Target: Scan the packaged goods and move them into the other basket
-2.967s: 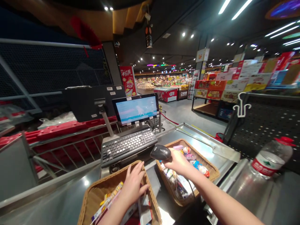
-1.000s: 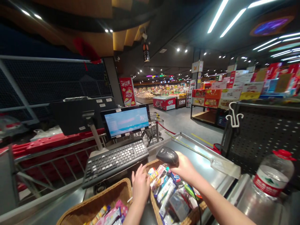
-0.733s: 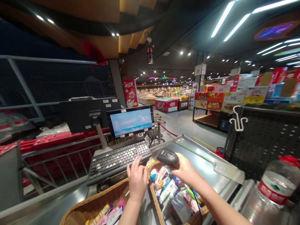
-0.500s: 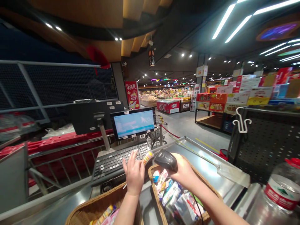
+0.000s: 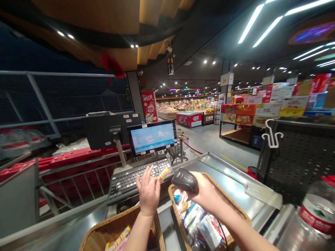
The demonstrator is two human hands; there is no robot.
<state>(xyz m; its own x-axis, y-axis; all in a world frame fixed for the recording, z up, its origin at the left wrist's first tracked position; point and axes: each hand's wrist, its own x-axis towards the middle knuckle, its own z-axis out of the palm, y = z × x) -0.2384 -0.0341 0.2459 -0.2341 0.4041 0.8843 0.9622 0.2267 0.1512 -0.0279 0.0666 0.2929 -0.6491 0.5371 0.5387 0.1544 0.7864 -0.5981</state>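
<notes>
My right hand [image 5: 205, 190] is shut around a black handheld barcode scanner [image 5: 184, 180], whose nose points up and to the left. Its thin cable [image 5: 222, 232] trails down over the right wicker basket [image 5: 230, 205], which is full of small packaged goods. My left hand [image 5: 148, 190] is raised over the left wicker basket [image 5: 117, 223], fingers spread. A small yellow-and-orange snack packet [image 5: 164, 175] stays at its thumb and forefinger side, apparently pinched there. The packet sits just over the keyboard's right end.
A black keyboard [image 5: 138, 181] and a till screen [image 5: 151, 137] on a stand are directly ahead. A steel counter [image 5: 230, 184] runs right to a large water bottle [image 5: 316, 216] and a black pegboard panel [image 5: 295, 164]. A metal railing [image 5: 78, 75] runs along the left.
My left hand has lifted from the left basket with the packet at its fingers, rising toward the keyboard. The scanner stays in my right hand. The view has drifted, lowering both baskets in the picture.
</notes>
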